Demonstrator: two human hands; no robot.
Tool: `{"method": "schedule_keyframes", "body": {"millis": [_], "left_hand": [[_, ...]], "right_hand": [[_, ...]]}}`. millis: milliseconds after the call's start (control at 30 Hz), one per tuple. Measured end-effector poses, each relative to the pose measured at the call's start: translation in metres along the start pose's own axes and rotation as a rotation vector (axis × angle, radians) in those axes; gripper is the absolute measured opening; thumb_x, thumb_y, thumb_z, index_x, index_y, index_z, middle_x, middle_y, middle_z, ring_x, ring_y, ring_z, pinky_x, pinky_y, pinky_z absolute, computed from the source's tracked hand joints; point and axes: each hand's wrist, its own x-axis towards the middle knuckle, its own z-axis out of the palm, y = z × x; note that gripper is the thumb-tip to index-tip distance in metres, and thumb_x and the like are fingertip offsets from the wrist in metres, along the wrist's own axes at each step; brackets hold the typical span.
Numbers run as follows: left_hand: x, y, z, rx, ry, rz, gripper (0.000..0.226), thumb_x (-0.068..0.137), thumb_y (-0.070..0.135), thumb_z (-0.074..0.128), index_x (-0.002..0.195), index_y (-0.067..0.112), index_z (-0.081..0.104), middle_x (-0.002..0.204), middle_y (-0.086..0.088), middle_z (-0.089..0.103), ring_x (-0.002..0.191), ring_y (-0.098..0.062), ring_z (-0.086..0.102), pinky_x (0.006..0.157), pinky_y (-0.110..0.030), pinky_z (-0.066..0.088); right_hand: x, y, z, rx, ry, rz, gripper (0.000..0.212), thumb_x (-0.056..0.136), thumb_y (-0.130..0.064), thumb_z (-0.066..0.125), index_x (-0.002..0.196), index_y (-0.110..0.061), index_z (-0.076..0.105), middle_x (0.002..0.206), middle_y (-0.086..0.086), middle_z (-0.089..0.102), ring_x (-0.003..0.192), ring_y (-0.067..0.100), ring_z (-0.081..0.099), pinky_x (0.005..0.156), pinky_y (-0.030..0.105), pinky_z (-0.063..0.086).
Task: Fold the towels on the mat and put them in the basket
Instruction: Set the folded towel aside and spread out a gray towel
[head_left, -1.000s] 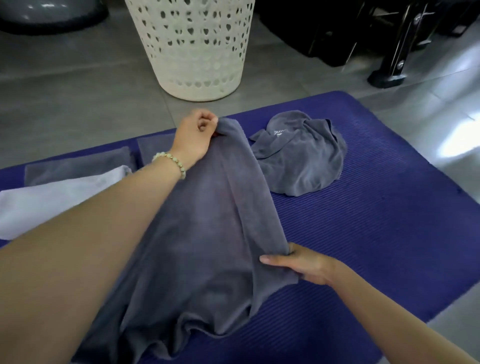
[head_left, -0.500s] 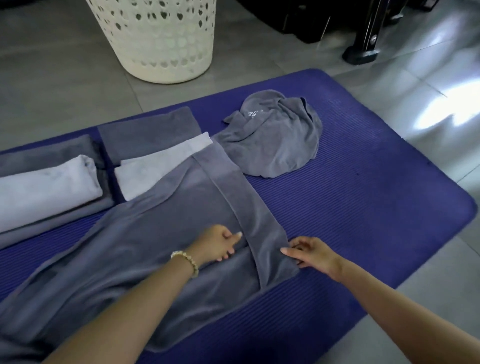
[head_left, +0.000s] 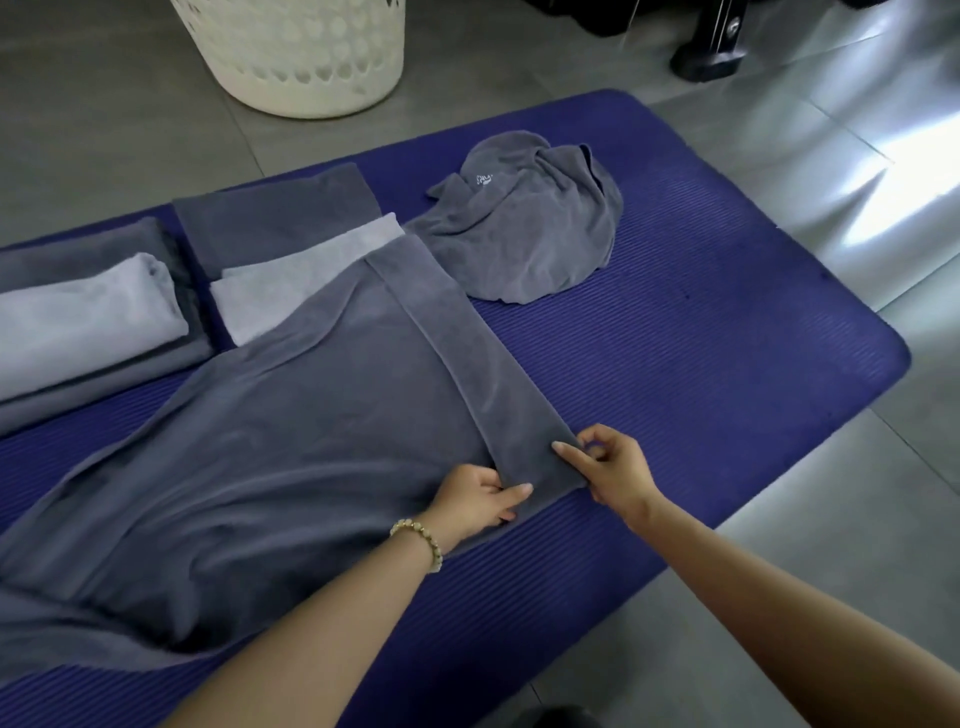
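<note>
Two hands work the near right corner of the large grey towel (head_left: 311, 441). It lies spread across the blue mat (head_left: 701, 364), right edge turned over in a narrow band.

Left hand (head_left: 480, 501), beaded bracelet (head_left: 418, 538) at the wrist: grip closed on the towel's near edge, thumb on top.

Right hand (head_left: 610, 470): grip pinching the band's near corner, index finger laid on the cloth.

Crumpled grey towel (head_left: 530, 234) at the band's far end. Folded towels (head_left: 88, 312) at left. White basket (head_left: 306, 57) on the floor, beyond the mat's far side.
</note>
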Motion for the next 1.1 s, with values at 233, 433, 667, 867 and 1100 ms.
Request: {"method": "schedule_keyframes", "body": {"millis": [233, 433, 667, 867, 1100], "left_hand": [[-0.007, -0.009, 0.019, -0.03, -0.054, -0.058, 0.032, 0.092, 0.023, 0.063, 0.12, 0.01, 0.056, 0.094, -0.001, 0.067, 0.073, -0.005, 0.063, 0.067, -0.015, 0.052], [-0.025, -0.014, -0.079, 0.252, 0.188, 0.11, 0.012, 0.091, 0.03, 0.063, 0.097, 0.021, 0.058, 0.092, 0.001, 0.064, 0.079, -0.016, 0.063, 0.077, -0.027, 0.052], [-0.135, -0.064, -0.237, 0.767, 0.416, 0.015, 0.046, 0.096, 0.043, 0.049, 0.135, 0.02, 0.047, 0.135, 0.005, 0.052, 0.123, -0.015, 0.05, 0.103, -0.029, 0.038], [-0.234, -0.174, -0.308, 0.929, 0.546, -0.286, 0.06, 0.097, 0.053, 0.034, 0.148, 0.021, 0.03, 0.152, 0.0, 0.035, 0.137, -0.019, 0.034, 0.111, -0.034, 0.028], [-0.274, -0.223, -0.314, 0.508, 0.716, -0.278, 0.07, 0.092, 0.06, 0.035, 0.149, 0.023, 0.02, 0.136, -0.009, 0.054, 0.123, -0.027, 0.051, 0.103, -0.045, 0.041]], "right_hand": [[-0.006, 0.03, -0.018, -0.166, 0.005, 0.074, 0.026, 0.085, -0.033, 0.069, 0.086, -0.009, 0.061, 0.067, 0.005, 0.065, 0.056, 0.014, 0.057, 0.063, 0.033, 0.052], [0.012, -0.005, 0.01, -0.668, -0.071, -0.203, 0.049, 0.089, -0.047, 0.059, 0.129, -0.021, 0.049, 0.127, -0.005, 0.047, 0.11, 0.015, 0.051, 0.095, 0.032, 0.045], [0.018, -0.083, 0.13, -0.914, -0.427, -0.514, 0.064, 0.094, -0.047, 0.05, 0.148, -0.021, 0.029, 0.158, -0.007, 0.019, 0.144, 0.016, 0.022, 0.118, 0.033, 0.021], [-0.008, -0.124, 0.258, -0.949, -0.631, -0.644, 0.065, 0.097, -0.045, 0.047, 0.151, -0.02, 0.022, 0.161, -0.005, 0.01, 0.147, 0.015, 0.014, 0.119, 0.03, 0.017], [-0.057, -0.158, 0.362, -0.99, -0.783, -0.714, 0.061, 0.097, -0.046, 0.046, 0.149, -0.018, 0.027, 0.158, -0.003, 0.019, 0.142, 0.018, 0.025, 0.113, 0.031, 0.026]]}}
